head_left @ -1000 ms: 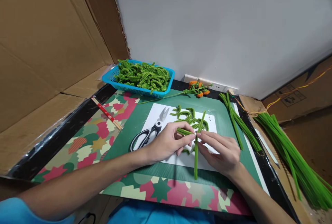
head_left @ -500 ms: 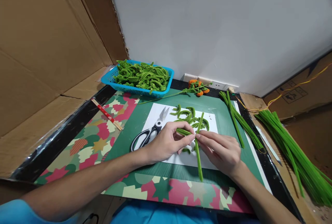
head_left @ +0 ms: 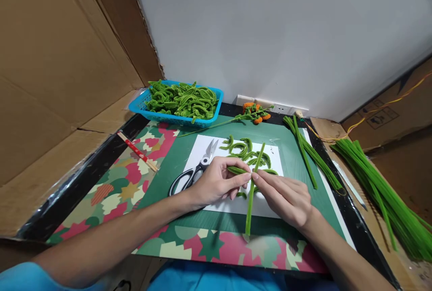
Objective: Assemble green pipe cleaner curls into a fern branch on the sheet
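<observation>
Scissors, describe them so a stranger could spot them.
Find the green mat, then the white sheet on it. At the sheet's left side, beside the left hand, lie the scissors. Silvery blades and a black-and-white handle set them apart from the curled green pieces.

Strip in hand: green.
Curled pieces [head_left: 249,144]: green.
Stem bundle [head_left: 381,187]: bright green.
Basket [head_left: 158,115]: turquoise blue.
Flowers [head_left: 258,120]: orange.
Paper [head_left: 263,208]: white.
Scissors [head_left: 205,161]: black and white, silver blades.
Chopstick wrapper [head_left: 132,146]: red.
Mat [head_left: 155,187]: dark green; border of pink, cream, gold jagged shapes and stars.
Bench [head_left: 363,232]: black.
Wall [head_left: 270,34]: grey.
Cardboard [head_left: 50,34]: brown.
Sleeve [head_left: 33,277]: blue.
</observation>
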A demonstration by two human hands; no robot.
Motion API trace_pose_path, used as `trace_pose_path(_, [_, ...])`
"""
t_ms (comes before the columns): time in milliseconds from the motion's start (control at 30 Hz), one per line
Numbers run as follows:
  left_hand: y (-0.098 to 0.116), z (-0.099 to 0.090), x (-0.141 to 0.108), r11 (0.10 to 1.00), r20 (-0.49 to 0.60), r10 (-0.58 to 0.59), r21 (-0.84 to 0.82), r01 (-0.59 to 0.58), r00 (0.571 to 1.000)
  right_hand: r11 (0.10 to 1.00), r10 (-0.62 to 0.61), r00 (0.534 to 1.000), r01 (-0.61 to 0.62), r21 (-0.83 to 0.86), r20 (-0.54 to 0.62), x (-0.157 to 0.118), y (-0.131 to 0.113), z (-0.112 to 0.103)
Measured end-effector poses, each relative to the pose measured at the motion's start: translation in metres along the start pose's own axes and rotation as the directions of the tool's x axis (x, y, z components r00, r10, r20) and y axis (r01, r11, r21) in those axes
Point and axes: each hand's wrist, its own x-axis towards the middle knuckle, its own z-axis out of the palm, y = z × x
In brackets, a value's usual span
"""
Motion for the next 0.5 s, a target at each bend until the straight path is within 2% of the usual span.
trace_pose_path(200, [-0.0013,-0.0038,0.0007,0.999,0.033,-0.054,0.005,0.053,0.998,0.997,0.015,0.999,-0.017,0.071,0.03,-0.0003,0.001,0.0012])
trace_pose_path(500, [-0.0018,-0.0057,0.0005,1.0,0.079,-0.015,0.002,0.015,0.997,0.993,0.054,0.998,-0.056,0.1,0.029,-0.002,0.0019,0.0012])
